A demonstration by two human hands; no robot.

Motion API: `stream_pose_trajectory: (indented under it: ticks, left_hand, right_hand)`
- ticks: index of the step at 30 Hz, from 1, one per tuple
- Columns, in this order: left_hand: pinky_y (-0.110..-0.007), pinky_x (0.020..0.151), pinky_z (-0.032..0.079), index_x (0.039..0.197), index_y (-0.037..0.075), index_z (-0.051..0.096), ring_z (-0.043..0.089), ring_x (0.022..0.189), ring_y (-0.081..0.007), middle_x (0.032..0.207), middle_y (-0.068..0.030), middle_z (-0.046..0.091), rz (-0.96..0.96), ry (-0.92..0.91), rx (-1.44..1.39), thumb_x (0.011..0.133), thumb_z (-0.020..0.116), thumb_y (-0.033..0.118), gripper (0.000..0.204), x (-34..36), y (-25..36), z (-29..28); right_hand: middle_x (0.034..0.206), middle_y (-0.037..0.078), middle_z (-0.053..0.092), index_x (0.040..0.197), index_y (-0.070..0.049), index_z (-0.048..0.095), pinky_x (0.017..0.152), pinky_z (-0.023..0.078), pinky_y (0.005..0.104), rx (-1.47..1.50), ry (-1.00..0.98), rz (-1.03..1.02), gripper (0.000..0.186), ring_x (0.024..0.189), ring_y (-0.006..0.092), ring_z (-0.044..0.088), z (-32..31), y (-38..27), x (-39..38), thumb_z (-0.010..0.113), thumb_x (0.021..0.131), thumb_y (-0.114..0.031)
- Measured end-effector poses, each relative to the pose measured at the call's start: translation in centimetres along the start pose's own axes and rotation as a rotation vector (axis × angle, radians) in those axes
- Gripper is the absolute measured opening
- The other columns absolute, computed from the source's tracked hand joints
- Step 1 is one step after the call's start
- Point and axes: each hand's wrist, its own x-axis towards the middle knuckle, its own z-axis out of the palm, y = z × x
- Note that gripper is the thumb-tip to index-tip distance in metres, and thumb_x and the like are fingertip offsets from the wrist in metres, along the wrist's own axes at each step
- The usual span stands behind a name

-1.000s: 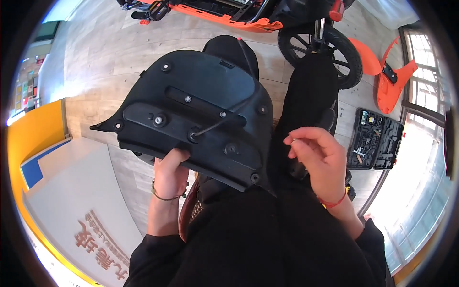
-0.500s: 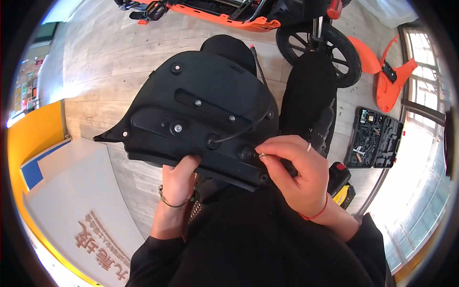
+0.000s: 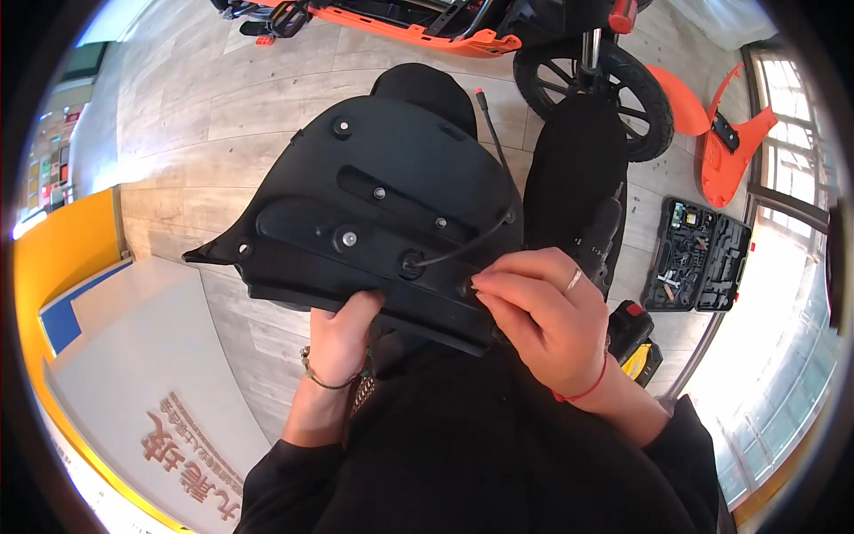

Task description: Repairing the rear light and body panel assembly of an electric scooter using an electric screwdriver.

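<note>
Black panel (image 3: 393,224): long axis slants left to lower right, pointed corner leftward | left hand (image 3: 341,345): fingers pinching lower edge | right hand (image 3: 553,313): fingertips together, contents hidden

A curved black panel (image 3: 400,165) with silver fasteners (image 3: 350,238) and a red-tipped cable (image 3: 484,103) slants over the left leg (image 3: 425,84).

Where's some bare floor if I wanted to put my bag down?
Widest: the wood floor at left, bordered by the yellow board, the held black panel and the orange frame; just specks there. A narrower strip separates the right leg from the open tool case. Upper right is crowded: wheel and orange pieces.
</note>
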Motion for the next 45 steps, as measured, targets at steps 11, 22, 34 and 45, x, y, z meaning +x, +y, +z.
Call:
stream_pose_trajectory:
  ticks: [11, 22, 34, 45]
  left_hand:
    - [-0.039, 0.102, 0.043, 0.122, -0.005, 0.057, 0.059, 0.115, -0.0249, 0.121, -0.0109, 0.063, -0.004, 0.029, 0.03, 0.079, 0.049, -0.008, 0.043, -0.04, 0.1, -0.02]
    - [-0.038, 0.102, 0.043, 0.121, -0.004, 0.057, 0.059, 0.114, -0.0237, 0.12, -0.0104, 0.063, 0.018, 0.004, 0.054, 0.08, 0.049, -0.01, 0.043, -0.05, 0.02, -0.15]
    - [-0.037, 0.101, 0.044, 0.117, -0.005, 0.059, 0.06, 0.112, -0.0238, 0.117, -0.0106, 0.064, 0.022, 0.003, 0.044, 0.08, 0.05, -0.011, 0.039, -0.04, 0.03, -0.09]
    - [-0.035, 0.099, 0.044, 0.116, -0.004, 0.06, 0.06, 0.11, -0.0219, 0.116, -0.0095, 0.064, 0.029, 0.003, 0.046, 0.08, 0.05, -0.011, 0.037, 0.02, -0.17, -0.15]
  right_hand:
    - [0.089, 0.005, 0.065, 0.093, -0.004, 0.068, 0.063, 0.052, 0.0313, -0.076, -0.006, -0.054, 0.023, 0.076, 0.0225, 0.064, -0.39, 0.08, 0.08, 0.078, 0.074, 0.004]
    - [0.088, 0.005, 0.064, 0.092, -0.004, 0.068, 0.062, 0.052, 0.031, -0.112, -0.043, -0.065, 0.023, 0.074, 0.0223, 0.064, -0.65, -0.04, 0.04, 0.079, 0.072, 0.003]
    - [0.088, 0.006, 0.064, 0.091, -0.003, 0.068, 0.063, 0.052, 0.0311, -0.123, -0.062, -0.03, 0.021, 0.075, 0.0228, 0.064, -0.77, -0.3, 0.03, 0.078, 0.073, 0.003]
    - [0.088, 0.006, 0.065, 0.091, -0.003, 0.068, 0.065, 0.053, 0.0319, -0.117, -0.06, -0.019, 0.022, 0.077, 0.0237, 0.065, -0.53, -0.29, -0.23, 0.077, 0.073, 0.004]
